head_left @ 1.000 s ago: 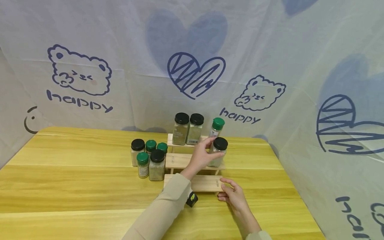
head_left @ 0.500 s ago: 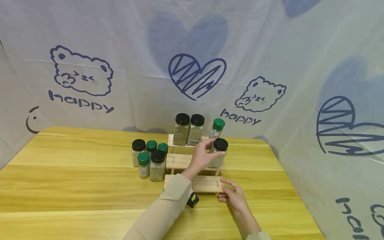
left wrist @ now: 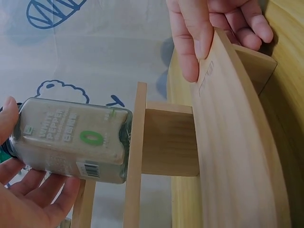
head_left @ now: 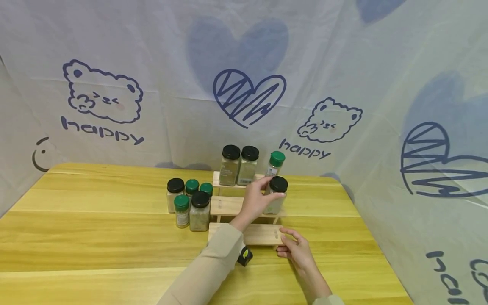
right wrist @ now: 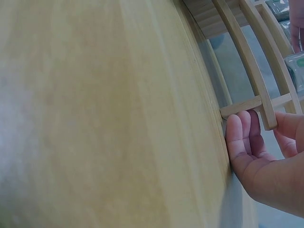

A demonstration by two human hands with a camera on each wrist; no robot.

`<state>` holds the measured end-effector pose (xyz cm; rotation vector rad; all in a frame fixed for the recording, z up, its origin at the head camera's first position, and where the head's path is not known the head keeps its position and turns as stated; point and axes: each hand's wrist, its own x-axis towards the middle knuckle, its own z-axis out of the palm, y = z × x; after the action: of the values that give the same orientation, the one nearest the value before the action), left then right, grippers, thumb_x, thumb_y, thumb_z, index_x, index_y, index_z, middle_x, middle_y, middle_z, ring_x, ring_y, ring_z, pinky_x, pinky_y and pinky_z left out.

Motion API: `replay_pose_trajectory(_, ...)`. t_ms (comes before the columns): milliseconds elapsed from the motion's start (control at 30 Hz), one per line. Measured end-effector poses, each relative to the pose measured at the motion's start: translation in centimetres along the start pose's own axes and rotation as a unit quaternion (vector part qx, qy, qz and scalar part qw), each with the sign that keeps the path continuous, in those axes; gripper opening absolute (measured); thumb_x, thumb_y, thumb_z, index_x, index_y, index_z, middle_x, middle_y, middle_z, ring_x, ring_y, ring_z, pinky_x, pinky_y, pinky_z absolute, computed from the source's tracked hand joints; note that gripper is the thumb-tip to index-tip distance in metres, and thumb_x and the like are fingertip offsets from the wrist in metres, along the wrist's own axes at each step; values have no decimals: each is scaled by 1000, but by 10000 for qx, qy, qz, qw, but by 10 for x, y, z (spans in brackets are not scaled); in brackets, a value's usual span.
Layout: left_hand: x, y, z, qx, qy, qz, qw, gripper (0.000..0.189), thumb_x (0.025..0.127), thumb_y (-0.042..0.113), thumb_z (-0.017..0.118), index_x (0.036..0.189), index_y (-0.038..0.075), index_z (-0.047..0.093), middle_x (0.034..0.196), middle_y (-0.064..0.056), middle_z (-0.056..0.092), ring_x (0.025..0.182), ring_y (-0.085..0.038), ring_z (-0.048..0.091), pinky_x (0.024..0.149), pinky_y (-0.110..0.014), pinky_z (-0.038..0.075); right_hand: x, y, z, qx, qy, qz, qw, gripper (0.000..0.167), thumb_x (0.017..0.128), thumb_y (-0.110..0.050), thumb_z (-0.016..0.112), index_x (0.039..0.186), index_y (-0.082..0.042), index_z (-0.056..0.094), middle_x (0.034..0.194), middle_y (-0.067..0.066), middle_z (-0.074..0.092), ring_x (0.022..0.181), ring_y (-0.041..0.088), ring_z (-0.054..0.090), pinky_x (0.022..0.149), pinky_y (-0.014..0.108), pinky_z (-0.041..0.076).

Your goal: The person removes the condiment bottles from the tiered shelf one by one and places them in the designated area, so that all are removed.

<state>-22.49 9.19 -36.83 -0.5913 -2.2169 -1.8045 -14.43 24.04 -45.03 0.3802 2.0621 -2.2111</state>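
Note:
My left hand [head_left: 254,202] holds a black-capped glass spice jar [head_left: 275,206] at the right end of the middle step of a three-step wooden rack [head_left: 263,234]. In the left wrist view the label on this white pepper jar [left wrist: 71,137] is readable, and its base is at the edge of the step. My right hand [head_left: 301,253] grips the right end of the lowest step, thumb on top and fingers underneath. The right wrist view shows those fingers [right wrist: 244,135] beside the rack's leg. On the top step stand two black-capped jars [head_left: 230,167] and a green-capped bottle [head_left: 275,163].
Left of the rack several spice jars [head_left: 199,214] with black or green caps cluster on the wooden table [head_left: 95,237]. A small black-ended item [head_left: 245,256] lies before the rack, partly hidden by my left sleeve [head_left: 213,262]. A printed cloth [head_left: 171,51] hangs behind.
The jar in my left hand has turned slightly, and a green mark on its label now shows. My right hand stays on the lowest step.

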Motion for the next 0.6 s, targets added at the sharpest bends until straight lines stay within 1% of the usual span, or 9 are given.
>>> replay_pose_trajectory(200,-4,0,-3,-44,146,-84,9998,44,73,18,75,112,3,61,95,-7,62,80,-17,53,60,-21,42,1,1,1,-11,37,8,10000,33,91,-2,48,122,7,45,70,11,60,59,16,58,56,26,52)
replay_pose_trajectory(333,-7,0,-6,-86,203,-36,9998,43,72,18,75,111,3,61,96,-7,62,80,-15,52,61,-21,41,1,1,1,-12,60,3,10000,33,91,-1,49,122,7,45,69,10,59,59,16,58,56,25,52)
replay_pose_trajectory(467,-11,0,-8,-185,249,-35,9995,42,72,17,75,110,4,62,95,-6,62,78,-15,51,59,-20,40,1,2,1,23,52,-3,10000,33,90,-1,49,122,7,45,68,9,59,58,16,58,56,25,52)
replay_pose_trajectory(600,-14,0,-11,-298,315,-13,9991,43,72,17,75,111,4,62,95,-6,63,79,-17,53,61,-20,44,0,2,1,68,45,-3,10000,32,90,-1,49,121,8,45,67,9,59,57,15,57,56,26,52)
